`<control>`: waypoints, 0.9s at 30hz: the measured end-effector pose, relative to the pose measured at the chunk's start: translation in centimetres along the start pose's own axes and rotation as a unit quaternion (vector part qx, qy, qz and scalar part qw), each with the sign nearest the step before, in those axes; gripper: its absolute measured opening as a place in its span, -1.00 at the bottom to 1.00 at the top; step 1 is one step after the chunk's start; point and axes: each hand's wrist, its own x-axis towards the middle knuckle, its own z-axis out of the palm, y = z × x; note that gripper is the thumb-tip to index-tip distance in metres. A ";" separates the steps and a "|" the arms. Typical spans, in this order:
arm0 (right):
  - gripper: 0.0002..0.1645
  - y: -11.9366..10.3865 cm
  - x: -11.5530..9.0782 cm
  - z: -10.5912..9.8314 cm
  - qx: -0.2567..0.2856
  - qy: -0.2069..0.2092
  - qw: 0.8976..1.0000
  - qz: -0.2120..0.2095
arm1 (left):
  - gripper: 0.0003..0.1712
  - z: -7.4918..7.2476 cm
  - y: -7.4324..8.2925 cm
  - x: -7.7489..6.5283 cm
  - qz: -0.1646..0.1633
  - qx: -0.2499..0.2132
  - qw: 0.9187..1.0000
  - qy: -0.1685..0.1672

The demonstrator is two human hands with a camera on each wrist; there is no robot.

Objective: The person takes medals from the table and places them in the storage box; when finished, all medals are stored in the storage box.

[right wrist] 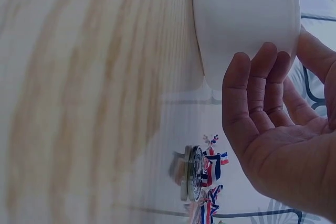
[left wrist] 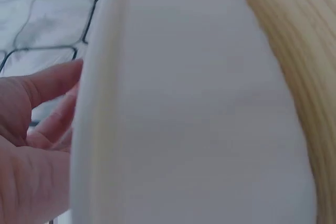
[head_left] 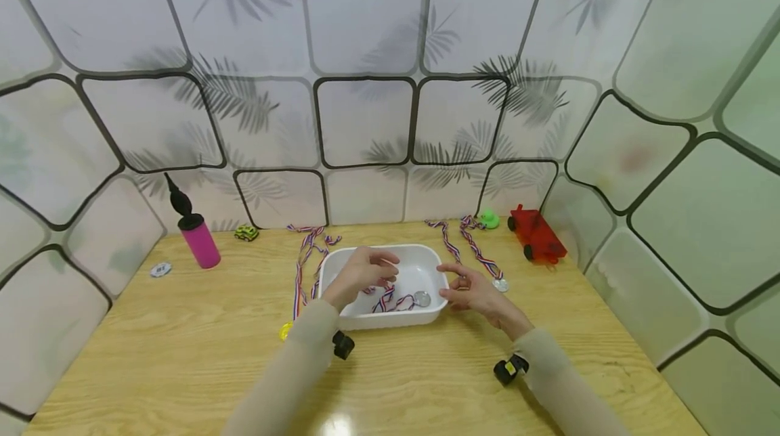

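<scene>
In the head view a white plastic basin (head_left: 390,321) sits on the table. Inside it lie a silver medal (head_left: 422,298) and its striped ribbon (head_left: 385,299). Over the left part of the basin, my left hand (head_left: 364,273) reaches in with loosely bent fingers, and nothing shows in them. The left wrist view has the basin's wall (left wrist: 194,98) covering part of that hand. My right hand (head_left: 472,292) holds the basin's right end. In the right wrist view its fingers (right wrist: 265,77) press the outer wall while the thumb lies at the rim.
Left of the basin, a gold medal (head_left: 286,331) has a long ribbon (head_left: 298,273). To its right lies another silver medal (head_left: 500,284). Farther back are a pink hand pump (head_left: 201,243), a small toy car (head_left: 246,232), a green rubber duck (head_left: 489,219) and a red toy vehicle (head_left: 539,236).
</scene>
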 end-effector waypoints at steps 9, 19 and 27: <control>-0.28 -0.2 0.2 0.2 -0.001 0.003 1.000 0.004 | -0.58 -4.7 -0.4 -1.6 0.022 0.000 0.999 -0.024; -0.27 0.2 0.0 0.3 -0.005 0.014 1.000 0.019 | -0.57 -9.0 -2.1 -2.2 0.048 0.010 0.997 -0.052; -0.28 0.1 0.2 0.3 -0.005 0.013 1.000 0.016 | -0.50 -12.2 -2.8 -2.9 0.024 0.013 0.999 -0.037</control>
